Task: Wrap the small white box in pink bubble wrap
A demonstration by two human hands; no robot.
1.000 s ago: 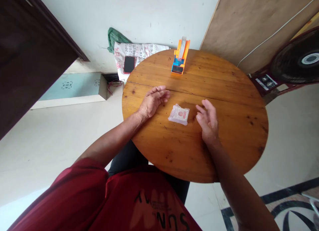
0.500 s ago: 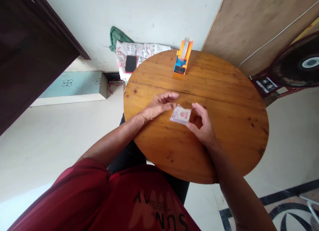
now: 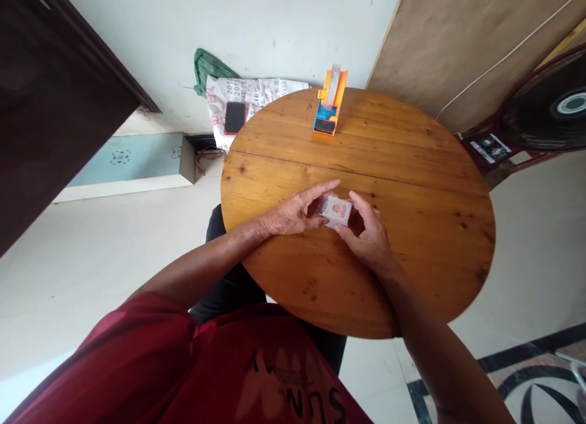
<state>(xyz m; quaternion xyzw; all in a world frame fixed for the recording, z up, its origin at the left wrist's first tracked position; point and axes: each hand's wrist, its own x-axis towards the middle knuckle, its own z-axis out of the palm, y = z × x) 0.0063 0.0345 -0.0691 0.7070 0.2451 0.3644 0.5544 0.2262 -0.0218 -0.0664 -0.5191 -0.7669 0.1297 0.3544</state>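
Observation:
A small pale box with a red print [image 3: 337, 210], wrapped in clear plastic, is on the round wooden table between my hands. My left hand [image 3: 300, 212] grips its left end, thumb at the near edge and fingers at the far side, over the loose plastic. From the right, my right hand [image 3: 367, 232] holds the box between the thumb at its near corner and a finger at its far corner.
An orange and blue tape dispenser [image 3: 329, 104] stands near the far edge of the wooden table [image 3: 425, 229]. Beyond its left edge, a phone [image 3: 235, 118] lies on a printed white bag [image 3: 265, 89]. A fan [image 3: 549, 100] is at the right.
My left hand has come down around the left end of the box, and the plastic there is gathered in. My right fingers have closed in on the box. The view has shifted slightly.

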